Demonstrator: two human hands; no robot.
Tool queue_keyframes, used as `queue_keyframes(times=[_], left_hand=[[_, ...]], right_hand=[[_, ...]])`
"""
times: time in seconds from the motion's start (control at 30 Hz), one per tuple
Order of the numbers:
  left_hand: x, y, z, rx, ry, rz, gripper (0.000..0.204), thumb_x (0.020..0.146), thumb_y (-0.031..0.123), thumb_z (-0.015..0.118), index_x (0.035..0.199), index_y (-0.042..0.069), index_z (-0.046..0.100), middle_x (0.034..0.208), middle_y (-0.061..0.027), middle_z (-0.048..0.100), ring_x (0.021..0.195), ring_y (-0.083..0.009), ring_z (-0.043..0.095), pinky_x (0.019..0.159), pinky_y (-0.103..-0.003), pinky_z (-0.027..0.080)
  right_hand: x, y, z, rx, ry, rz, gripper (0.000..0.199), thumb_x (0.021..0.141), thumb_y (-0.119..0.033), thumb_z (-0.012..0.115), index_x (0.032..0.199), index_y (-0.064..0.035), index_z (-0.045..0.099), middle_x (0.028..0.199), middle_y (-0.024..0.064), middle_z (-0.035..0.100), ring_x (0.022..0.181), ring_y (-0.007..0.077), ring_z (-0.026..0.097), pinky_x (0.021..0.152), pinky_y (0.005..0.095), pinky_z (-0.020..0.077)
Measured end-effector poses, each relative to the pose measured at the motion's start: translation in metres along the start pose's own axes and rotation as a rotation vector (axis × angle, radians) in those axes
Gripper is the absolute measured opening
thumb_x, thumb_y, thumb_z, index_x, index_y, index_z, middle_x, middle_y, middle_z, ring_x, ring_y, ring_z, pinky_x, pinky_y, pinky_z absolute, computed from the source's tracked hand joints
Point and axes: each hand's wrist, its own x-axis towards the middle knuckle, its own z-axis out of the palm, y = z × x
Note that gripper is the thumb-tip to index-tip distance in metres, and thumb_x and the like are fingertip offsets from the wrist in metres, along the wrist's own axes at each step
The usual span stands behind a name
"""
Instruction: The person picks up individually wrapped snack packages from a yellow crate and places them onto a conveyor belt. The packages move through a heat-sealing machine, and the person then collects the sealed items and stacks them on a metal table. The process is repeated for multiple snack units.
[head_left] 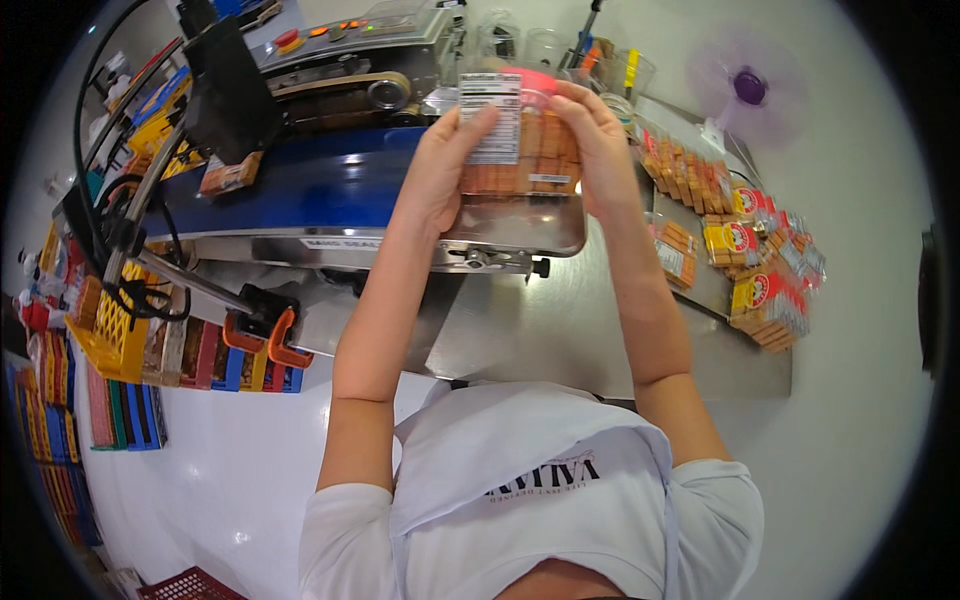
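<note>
Grip's two-handed — left hand (440, 165) and right hand (603, 145) pinching a biscuit pack (545, 150) by its sides.
It's over the metal plate (525, 228) beside the blue belt (320, 175); looks like a positioning step — next move calls for steady hands.

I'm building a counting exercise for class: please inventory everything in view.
Held pack: one, brown with pink, between hands
Belt pack: one, brown, belt's left part
Loose packs: several overlapping, brown with yellow, right
Conveyor belt: one, blue, centre-left
Machine: one, grey, behind belt
Table: one, silver, centre
Containers: several, clear, top centre
Fan: one, purple, upper right
Device: one, black, upper left
Clamp-like parts: two, orange, left
Crates: many, multicoloured, left
Basket: one, dark red, lower left
Clothing: uncounted, white, bottom centre
Forearms: two, bare, centre
Left hand: one, bare, pack's left
Right hand: one, bare, pack's right
</note>
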Motion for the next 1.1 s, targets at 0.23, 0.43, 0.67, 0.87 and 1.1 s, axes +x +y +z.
queue_keyframes(times=[0.23,0.43,0.67,0.87,1.1], left_hand=[[-0.006,-0.007,0.006,0.011,0.106,0.053,0.019,0.077,0.017,0.056,0.091,0.004,0.055,0.081,-0.0020,0.058,0.072,-0.0079,0.054,0.067,-0.023,0.043],[-0.003,0.002,-0.006,0.166,0.058,0.121,0.025,0.075,0.022,0.059,0.092,0.004,0.057,0.080,-0.0013,0.057,0.071,-0.0064,0.051,0.061,-0.020,0.040],[0.001,0.044,-0.020,0.562,-0.012,0.277,0.027,0.075,0.024,0.061,0.087,0.000,0.061,0.070,0.0010,0.055,0.065,-0.0059,0.044,0.059,-0.018,0.036],[-0.007,0.055,-0.022,0.715,-0.017,0.361,0.018,0.077,0.014,0.058,0.089,0.001,0.060,0.068,0.0017,0.054,0.064,-0.0052,0.045,0.061,-0.019,0.038],[0.002,0.056,-0.021,0.987,0.002,0.393,0.022,0.075,0.012,0.057,0.097,0.007,0.056,0.063,-0.0012,0.053,0.060,-0.0074,0.048,0.058,-0.022,0.040]], right_hand=[[-0.010,0.001,0.004,0.022,-0.004,-0.089,0.029,0.077,-0.007,0.054,0.104,0.0001,0.044,0.089,0.0082,0.056,0.081,0.0101,0.054,0.069,0.0226,0.0454],[-0.007,-0.011,-0.002,-0.057,-0.051,-0.076,0.026,0.079,-0.013,0.055,0.101,-0.0008,0.049,0.084,0.0052,0.057,0.077,0.0072,0.052,0.070,0.0207,0.0421],[0.004,-0.050,-0.022,-0.659,-0.169,-0.100,0.028,0.081,-0.026,0.055,0.090,-0.0005,0.058,0.070,-0.0017,0.054,0.065,0.0044,0.046,0.059,0.0195,0.0383],[-0.003,-0.051,-0.018,-0.997,-0.171,-0.454,0.019,0.083,-0.017,0.052,0.087,0.0014,0.057,0.065,-0.0018,0.050,0.062,0.0055,0.044,0.060,0.0187,0.0378],[0.004,-0.024,-0.016,-0.571,-0.091,-0.097,0.015,0.081,-0.013,0.051,0.087,0.0007,0.054,0.060,0.0029,0.052,0.057,0.0054,0.046,0.054,0.0202,0.0396]])
